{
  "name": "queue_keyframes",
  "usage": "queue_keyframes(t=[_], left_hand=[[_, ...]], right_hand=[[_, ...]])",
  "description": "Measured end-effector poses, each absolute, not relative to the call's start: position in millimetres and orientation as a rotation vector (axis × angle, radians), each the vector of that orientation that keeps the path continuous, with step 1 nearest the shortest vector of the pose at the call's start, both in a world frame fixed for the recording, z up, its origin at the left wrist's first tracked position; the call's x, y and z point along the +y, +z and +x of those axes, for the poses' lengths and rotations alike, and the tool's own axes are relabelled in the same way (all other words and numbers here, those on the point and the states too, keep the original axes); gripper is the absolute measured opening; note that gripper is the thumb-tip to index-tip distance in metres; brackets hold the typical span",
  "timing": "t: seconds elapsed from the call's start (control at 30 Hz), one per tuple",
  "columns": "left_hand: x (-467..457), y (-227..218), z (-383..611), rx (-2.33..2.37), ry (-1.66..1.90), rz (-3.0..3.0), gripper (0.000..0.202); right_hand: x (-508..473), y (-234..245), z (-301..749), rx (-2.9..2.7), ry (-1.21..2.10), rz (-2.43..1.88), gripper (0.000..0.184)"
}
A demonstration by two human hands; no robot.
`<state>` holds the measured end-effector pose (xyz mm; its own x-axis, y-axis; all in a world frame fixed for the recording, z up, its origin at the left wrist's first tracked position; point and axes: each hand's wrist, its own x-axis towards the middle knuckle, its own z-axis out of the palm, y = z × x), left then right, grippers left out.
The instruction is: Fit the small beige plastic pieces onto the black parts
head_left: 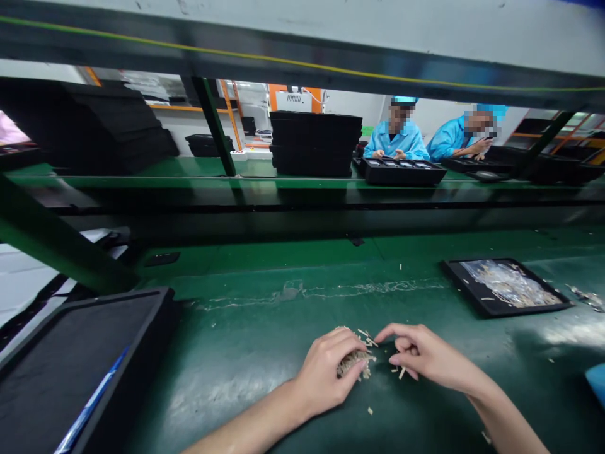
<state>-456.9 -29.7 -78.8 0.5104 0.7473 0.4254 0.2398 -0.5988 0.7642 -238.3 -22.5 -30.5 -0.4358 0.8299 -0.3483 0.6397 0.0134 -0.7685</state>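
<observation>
- Heap of tan slivers – lay on the green worktop near the front edge, with strays scattered just beside it.
- Handling, as judged: very light, loose and easily scattered. Best pinched singly by the ends or scooped from the heap's edge.
- Left hand – half closed, fingers cupped over the heap and gripping it.
- Right hand – fingers curled, forefinger at the heap. Whether it held a piece could not be told.
- Black tray with a clear bag stood well apart, to the right.

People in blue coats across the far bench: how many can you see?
2. One person sits behind the long black tray; the other is just right of that person. More may be hidden behind the black stacks.
</observation>
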Motion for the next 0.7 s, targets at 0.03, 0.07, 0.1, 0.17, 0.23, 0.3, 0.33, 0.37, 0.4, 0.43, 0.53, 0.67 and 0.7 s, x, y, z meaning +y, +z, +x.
queue_keyframes(t=[0.03, 0.07, 0.1, 0.17, 0.23, 0.3, 0.33, 0.37, 0.4, 0.43, 0.53, 0.67, 0.7], left_hand=[[-31.3, -79.1, -456.3, 0.809, 1.001, 2.112, 0.013], [-33.2, -79.2, -455.5, 0.823, 0.986, 2.108, 0.011], [-35.5, -79.2, -454.4, 0.840, 0.973, 2.098, 0.010], [-40.2, -79.2, -452.0, 0.864, 0.947, 2.069, 0.010], [-43.9, -79.8, -449.8, 0.858, 0.907, 2.051, 0.013], [-45.7, -81.5, -448.3, 0.854, 0.883, 2.047, 0.015], [-45.8, -82.6, -447.8, 0.866, 0.881, 2.044, 0.016], [-45.5, -83.8, -447.4, 0.885, 0.883, 2.037, 0.015], [-45.0, -84.9, -447.1, 0.907, 0.886, 2.028, 0.015], [-44.3, -86.0, -446.8, 0.925, 0.885, 2.021, 0.014], [-43.3, -88.8, -446.1, 0.943, 0.885, 2.023, 0.013], [-45.2, -90.0, -445.7, 0.843, 0.951, 2.071, 0.013], [-45.6, -89.5, -445.9, 0.817, 0.977, 2.066, 0.014]], right_hand=[[-24.9, -31.0, -243.9, -2.053, 1.443, -1.513, 0.033], [-27.4, -31.9, -249.4, -2.027, 1.493, -1.489, 0.040], [-29.9, -33.2, -254.7, -2.005, 1.532, -1.469, 0.047], [-34.3, -36.6, -263.7, -1.981, 1.569, -1.439, 0.057], [-37.7, -40.2, -269.8, -1.979, 1.559, -1.405, 0.062], [-39.8, -42.7, -273.1, -2.004, 1.537, -1.360, 0.062], [-40.4, -43.4, -274.0, -2.016, 1.527, -1.340, 0.062], [-40.9, -43.9, -274.6, -2.026, 1.517, -1.327, 0.062], [-41.2, -44.3, -275.2, -2.037, 1.504, -1.321, 0.063], [-41.4, -44.6, -275.8, -2.051, 1.487, -1.318, 0.063], [-42.1, -46.5, -279.1, -2.113, 1.400, -1.307, 0.061], [-42.7, -48.8, -284.4, -2.189, 1.328, -1.311, 0.063], [-42.1, -48.5, -284.0, -2.213, 1.308, -1.317, 0.063]])
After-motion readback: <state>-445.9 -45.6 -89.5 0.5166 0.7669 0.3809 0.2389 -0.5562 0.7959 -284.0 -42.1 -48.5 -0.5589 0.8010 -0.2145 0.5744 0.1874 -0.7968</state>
